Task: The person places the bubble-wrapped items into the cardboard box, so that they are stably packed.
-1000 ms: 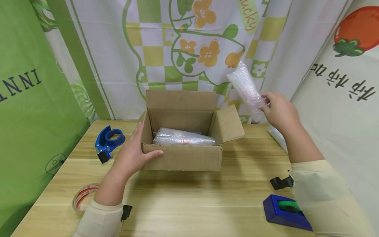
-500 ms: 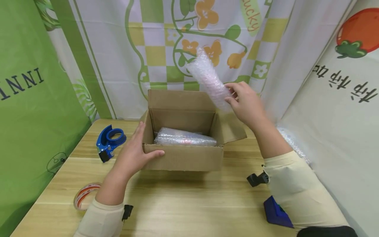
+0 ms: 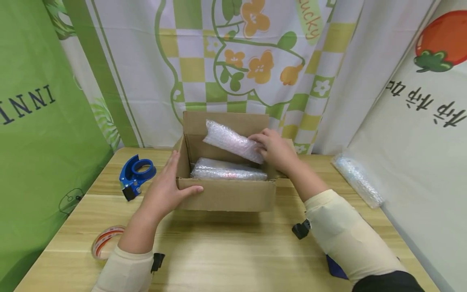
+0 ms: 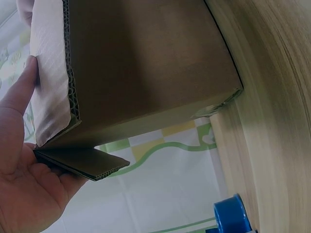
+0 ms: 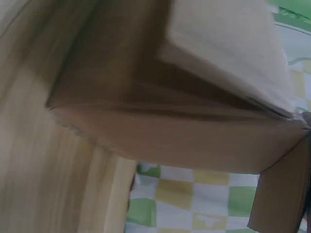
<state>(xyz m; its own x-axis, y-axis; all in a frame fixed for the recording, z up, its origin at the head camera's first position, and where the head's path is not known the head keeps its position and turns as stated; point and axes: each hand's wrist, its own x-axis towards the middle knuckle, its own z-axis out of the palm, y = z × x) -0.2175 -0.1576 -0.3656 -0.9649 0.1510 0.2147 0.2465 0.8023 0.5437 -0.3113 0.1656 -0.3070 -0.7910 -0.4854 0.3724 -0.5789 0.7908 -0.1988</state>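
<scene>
An open cardboard box point(image 3: 226, 196) stands on the table with its back flap point(image 3: 226, 121) raised. My left hand point(image 3: 164, 192) holds its front left corner, thumb along the front wall; in the left wrist view the fingers lie behind a flap point(image 4: 51, 73). Over the box opening, my right hand point(image 3: 279, 150) pinches the right end of a bubble-wrapped packet point(image 3: 231, 140), which slants with its left end higher. What is inside that wrap shows only as a pinkish tint. A second bubble-wrapped packet point(image 3: 226, 169) with a small red mark lies inside, near the front wall.
A blue hand-held tape dispenser point(image 3: 136, 174) lies left of the box, and a tape roll point(image 3: 106, 243) sits nearer the front. Another bubble-wrapped packet point(image 3: 357, 178) rests at the right edge. A blue desktop dispenser point(image 3: 335, 267) is mostly under the right sleeve. Curtains point(image 3: 142, 73) enclose the table.
My right hand has carried the bubble-wrapped packet leftward and down from the right of the box to its opening. My left hand and the box stay in place.
</scene>
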